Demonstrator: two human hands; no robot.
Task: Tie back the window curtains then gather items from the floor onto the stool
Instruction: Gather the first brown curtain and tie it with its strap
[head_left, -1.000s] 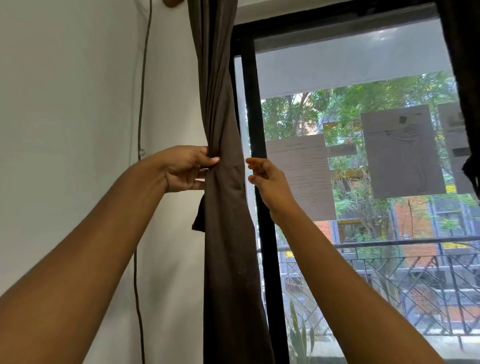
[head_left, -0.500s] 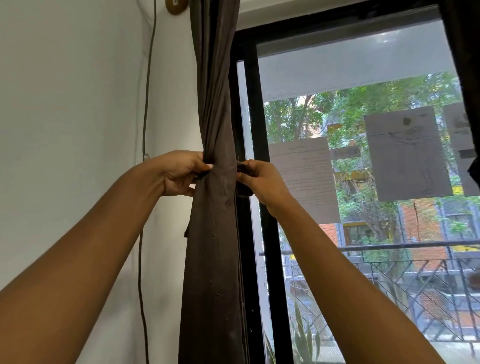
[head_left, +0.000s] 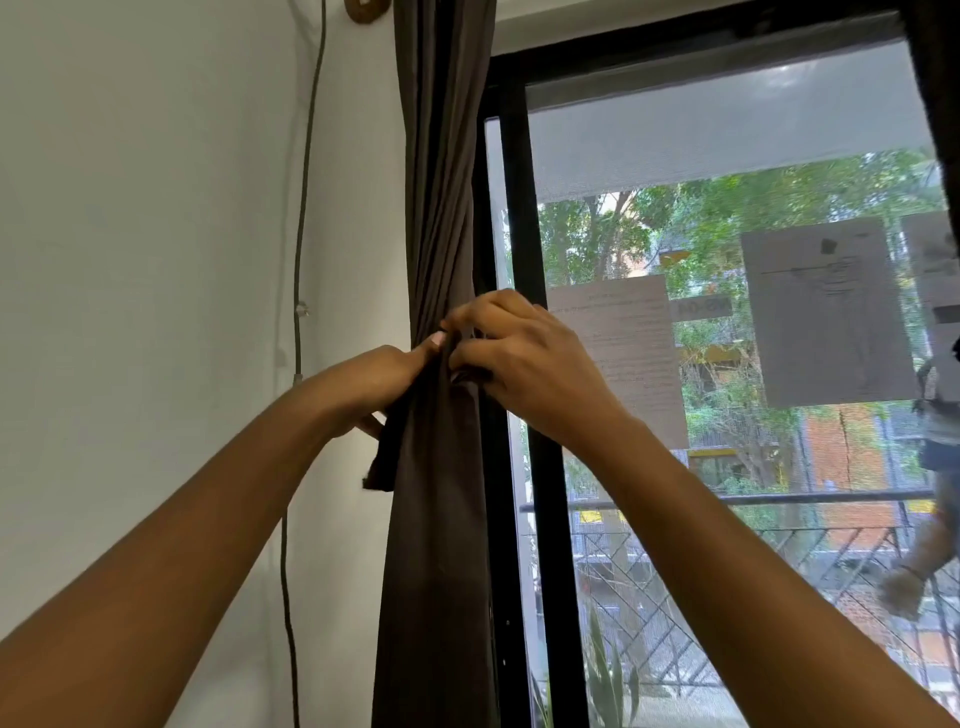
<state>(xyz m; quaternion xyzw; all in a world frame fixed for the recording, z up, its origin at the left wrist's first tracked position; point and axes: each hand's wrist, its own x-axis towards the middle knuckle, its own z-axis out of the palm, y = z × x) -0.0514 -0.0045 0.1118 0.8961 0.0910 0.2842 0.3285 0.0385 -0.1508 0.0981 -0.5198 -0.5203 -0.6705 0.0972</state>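
Two hands at it, left hand (head_left: 382, 382) and right hand (head_left: 524, 364); one gathered curtain (head_left: 441, 208); one cable (head_left: 298, 234) left of it; three paper sheets (head_left: 615, 343) to its right.

Plain white painted wall (head_left: 156, 260) left, black metal-framed window (head_left: 519, 208) right, daylight outside.
Thin grey cable (head_left: 310, 156) runs down wall; rectangular grey paper sheets (head_left: 826, 312) stuck on glass (head_left: 727, 130); beyond: green trees (head_left: 597, 239), orange brick bldg (head_left: 852, 457), dark metal balcony railing (head_left: 727, 499) w/ diagonal bars.

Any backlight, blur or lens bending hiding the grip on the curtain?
Head view: bright window backlights the dark curtain, flattening its folds; left hand and right hand slightly soft but readable; window frame bows from the wide lens.
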